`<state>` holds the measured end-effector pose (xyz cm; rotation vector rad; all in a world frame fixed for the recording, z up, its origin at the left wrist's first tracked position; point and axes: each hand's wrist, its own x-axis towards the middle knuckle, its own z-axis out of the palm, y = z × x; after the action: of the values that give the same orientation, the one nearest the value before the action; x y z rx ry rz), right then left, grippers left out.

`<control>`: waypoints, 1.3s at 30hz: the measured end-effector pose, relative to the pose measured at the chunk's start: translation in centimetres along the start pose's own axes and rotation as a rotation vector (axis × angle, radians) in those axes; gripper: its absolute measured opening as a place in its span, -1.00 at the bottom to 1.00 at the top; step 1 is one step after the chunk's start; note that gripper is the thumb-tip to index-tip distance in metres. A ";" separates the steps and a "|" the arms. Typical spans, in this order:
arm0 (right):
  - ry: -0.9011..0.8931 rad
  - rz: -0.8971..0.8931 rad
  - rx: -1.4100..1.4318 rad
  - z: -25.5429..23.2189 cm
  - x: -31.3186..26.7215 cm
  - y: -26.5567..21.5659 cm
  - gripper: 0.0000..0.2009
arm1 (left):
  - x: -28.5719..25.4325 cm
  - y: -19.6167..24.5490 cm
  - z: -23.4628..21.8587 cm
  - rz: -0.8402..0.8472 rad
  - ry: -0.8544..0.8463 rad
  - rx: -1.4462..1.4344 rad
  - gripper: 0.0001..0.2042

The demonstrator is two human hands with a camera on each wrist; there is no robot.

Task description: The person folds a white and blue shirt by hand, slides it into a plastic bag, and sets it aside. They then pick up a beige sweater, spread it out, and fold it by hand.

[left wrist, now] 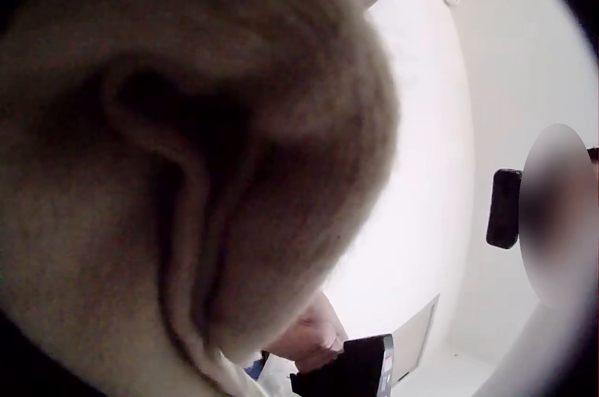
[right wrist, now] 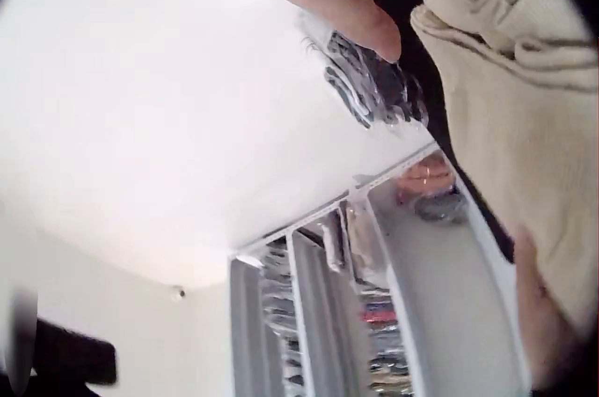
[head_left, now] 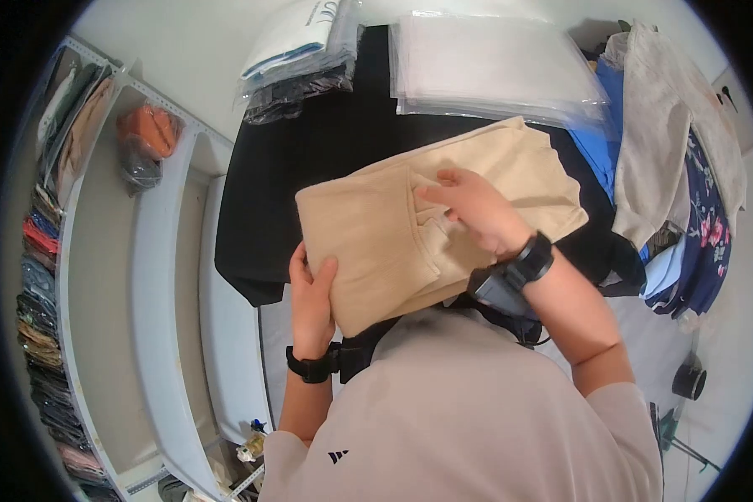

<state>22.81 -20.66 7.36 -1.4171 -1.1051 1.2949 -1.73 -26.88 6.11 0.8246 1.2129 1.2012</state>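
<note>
A folded beige garment point(head_left: 360, 243) lies tilted over the front of a black-covered table point(head_left: 259, 201), its far part spread to the right. The left hand point(head_left: 314, 293) grips its near left edge, thumb on top and the other fingers partly under the cloth. Over the garment's middle, by a folded edge, is the right hand point(head_left: 477, 209), thumb and fingers apart; the right wrist view shows its thumb point(right wrist: 370, 28) clear of the cloth point(right wrist: 524, 135). Close cloth folds point(left wrist: 187, 229) fill much of the left wrist view.
Clear plastic bags point(head_left: 494, 63) lie at the back of the table, beside a stack of bagged items point(head_left: 301, 63). Loose clothes, including a grey garment point(head_left: 661, 125), hang at the right. Shelves point(head_left: 100, 251) with packed clothing stand at the left.
</note>
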 end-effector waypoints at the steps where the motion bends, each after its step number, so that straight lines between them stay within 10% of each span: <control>1: -0.142 0.169 0.135 -0.7 0.4 -1.1 -0.59 | -0.1 0.0 0.1 0.009 0.002 -0.012 -0.43; 3: -0.301 0.351 0.406 -0.7 -0.7 -3.8 -0.89 | -0.2 0.3 0.2 0.002 0.006 -0.017 -0.43; 7: -0.342 0.427 0.399 0.4 -0.4 -2.8 -0.73 | -0.1 -0.2 -0.2 0.013 0.009 0.018 -0.44; 9: -0.434 0.367 -0.024 0.9 -0.7 -3.6 -0.66 | 0.0 -0.2 -0.3 0.011 -0.005 0.016 -0.45; 16: -0.277 0.115 -0.215 3.0 -2.2 -3.3 -0.62 | -0.1 -0.2 -0.1 -0.008 -0.006 -0.037 -0.47; 18: -0.479 0.280 0.260 2.7 -1.5 -2.3 -0.61 | -0.1 -0.3 -0.3 -0.004 -0.009 -0.023 -0.47; 22: -0.522 0.462 0.353 2.7 -1.3 -2.2 -0.61 | -0.1 -0.1 -0.2 0.004 -0.014 -0.007 -0.47; 35: -0.492 0.137 0.387 0.8 -2.6 -3.2 -0.54 | 0.3 0.1 0.5 0.066 0.023 0.084 -0.40; 39: -0.388 0.157 0.337 0.2 -1.7 -1.2 -0.51 | 0.6 0.9 1.3 0.144 0.028 0.523 -0.28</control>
<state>22.45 -22.04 8.89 -1.0415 -0.9734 1.8287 -0.73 -25.93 7.04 1.3009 1.5403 1.0190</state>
